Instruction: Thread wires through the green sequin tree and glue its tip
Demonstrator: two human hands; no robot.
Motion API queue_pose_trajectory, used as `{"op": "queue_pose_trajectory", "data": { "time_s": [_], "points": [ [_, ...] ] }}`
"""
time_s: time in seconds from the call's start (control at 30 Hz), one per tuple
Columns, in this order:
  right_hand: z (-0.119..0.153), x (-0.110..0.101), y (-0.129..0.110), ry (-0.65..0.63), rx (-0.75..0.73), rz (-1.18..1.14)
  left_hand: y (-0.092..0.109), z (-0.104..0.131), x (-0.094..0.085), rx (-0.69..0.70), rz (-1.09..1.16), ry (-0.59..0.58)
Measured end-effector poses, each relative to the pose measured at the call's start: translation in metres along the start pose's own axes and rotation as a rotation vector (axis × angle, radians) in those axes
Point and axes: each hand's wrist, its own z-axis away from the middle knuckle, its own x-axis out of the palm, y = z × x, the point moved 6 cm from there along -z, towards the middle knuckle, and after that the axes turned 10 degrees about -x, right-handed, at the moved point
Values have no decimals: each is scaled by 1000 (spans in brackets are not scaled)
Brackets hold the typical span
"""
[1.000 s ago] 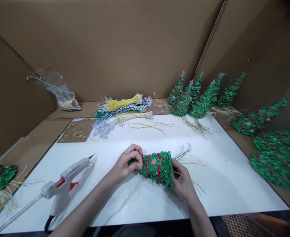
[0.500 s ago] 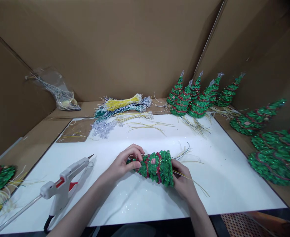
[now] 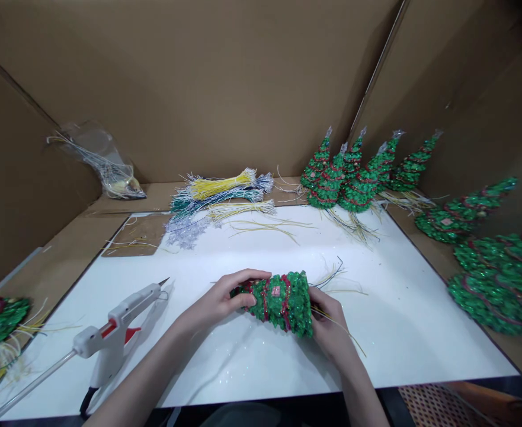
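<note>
A small green tinsel Christmas tree (image 3: 282,299) with red garland and a pink square on its side lies tipped over between my hands, its narrow top to the left. Around the upper part curls my left hand (image 3: 227,296), thumb in front and fingers behind. My right hand (image 3: 329,320) grips the wide base, its fingertips hidden inside or behind it. Thin yellow wires (image 3: 345,325) stick out of the base past my right hand. Further loose wires (image 3: 332,276) lie just behind that hand.
A glue gun (image 3: 118,326) stands at the left on the white board (image 3: 398,332). Wire bundles (image 3: 225,187) and clear star pieces (image 3: 187,231) lie at the back. Several finished-looking trees (image 3: 362,184) stand at the back right, more along the right edge. A plastic bag (image 3: 109,160) rests back left.
My left fingers have straightened and slid a little further along the far side of the tree. The yellow wires at the base now reach out less far. The tree has hardly moved.
</note>
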Motion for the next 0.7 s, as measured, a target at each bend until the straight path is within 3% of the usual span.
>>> {"op": "queue_pose_trajectory", "data": {
  "time_s": [0.4, 0.7],
  "points": [
    [0, 2, 2, -10, -40, -2, -1, -3, -2, 11, 85, 30],
    [0, 3, 1, -20, -12, -46, 2, -5, -2, 12, 99, -15]
  ]
}}
